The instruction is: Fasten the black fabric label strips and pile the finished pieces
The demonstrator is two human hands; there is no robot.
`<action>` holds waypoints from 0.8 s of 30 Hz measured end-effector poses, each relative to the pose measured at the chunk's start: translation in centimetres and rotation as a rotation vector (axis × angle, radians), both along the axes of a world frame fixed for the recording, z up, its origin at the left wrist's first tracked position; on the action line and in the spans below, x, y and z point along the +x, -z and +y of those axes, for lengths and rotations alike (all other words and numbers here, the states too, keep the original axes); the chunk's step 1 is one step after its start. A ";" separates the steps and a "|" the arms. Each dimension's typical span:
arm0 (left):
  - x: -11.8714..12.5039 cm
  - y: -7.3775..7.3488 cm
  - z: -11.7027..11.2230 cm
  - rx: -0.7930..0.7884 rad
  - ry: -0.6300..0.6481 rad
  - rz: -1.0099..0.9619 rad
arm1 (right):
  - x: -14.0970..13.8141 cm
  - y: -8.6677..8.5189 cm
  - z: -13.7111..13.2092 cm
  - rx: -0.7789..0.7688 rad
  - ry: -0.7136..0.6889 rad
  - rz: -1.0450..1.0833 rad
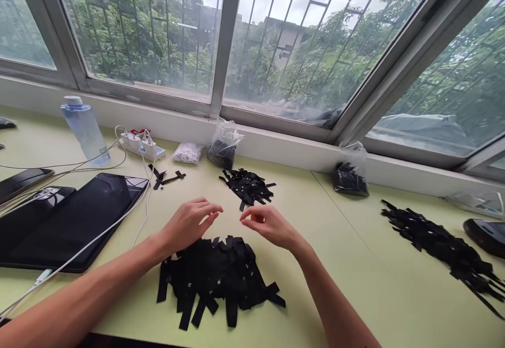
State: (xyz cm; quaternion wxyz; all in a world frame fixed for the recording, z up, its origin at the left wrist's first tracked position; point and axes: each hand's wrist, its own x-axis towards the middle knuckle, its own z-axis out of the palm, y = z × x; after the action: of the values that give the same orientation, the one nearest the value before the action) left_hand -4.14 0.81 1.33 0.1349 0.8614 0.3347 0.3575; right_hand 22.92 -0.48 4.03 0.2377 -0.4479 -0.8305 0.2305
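Note:
Both my hands hover over the pale green table, just beyond a big heap of black fabric strips (pixel 221 277). My left hand (pixel 189 223) is relaxed with fingers loosely extended and nothing in it. My right hand (pixel 266 224) has its fingers slightly curled with the tips apart, and nothing shows in it either. The fingertips of the two hands nearly meet. A smaller pile of black strips (pixel 248 186) lies a little farther away, toward the window.
A dark tablet (pixel 74 219) with white cables lies at left, beside a water bottle (pixel 84 130) and a power strip (pixel 142 145). Plastic bags (pixel 224 145) line the sill wall. Another bag (pixel 349 177) and a long pile of black strips (pixel 442 243) lie at right.

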 end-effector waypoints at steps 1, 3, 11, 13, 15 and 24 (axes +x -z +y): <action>0.0 0.0 -0.1 -0.010 0.020 0.008 | -0.1 -0.1 -0.2 -0.079 -0.084 -0.002; 0.2 -0.2 -0.3 -0.029 0.074 0.037 | -0.4 0.0 -0.5 -0.155 -0.156 -0.018; 1.3 0.0 -1.8 -0.156 0.107 0.123 | -1.7 2.1 -0.5 0.004 -0.149 -0.049; 1.4 0.2 -1.9 -0.165 0.100 0.127 | -2.1 2.5 -0.6 0.033 -0.135 -0.042; 1.5 0.3 -1.9 -0.157 0.106 0.124 | -2.4 2.8 -0.6 0.042 -0.117 -0.034; 1.2 -0.4 -1.8 -0.160 0.127 0.080 | -1.9 1.4 -0.3 -0.164 -0.116 0.049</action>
State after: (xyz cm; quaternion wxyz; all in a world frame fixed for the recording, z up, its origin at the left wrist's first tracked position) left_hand -2.98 -0.96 1.72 0.2120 0.8810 0.3119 0.2856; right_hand 20.98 -0.83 2.59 0.2068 -0.4112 -0.8274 0.3217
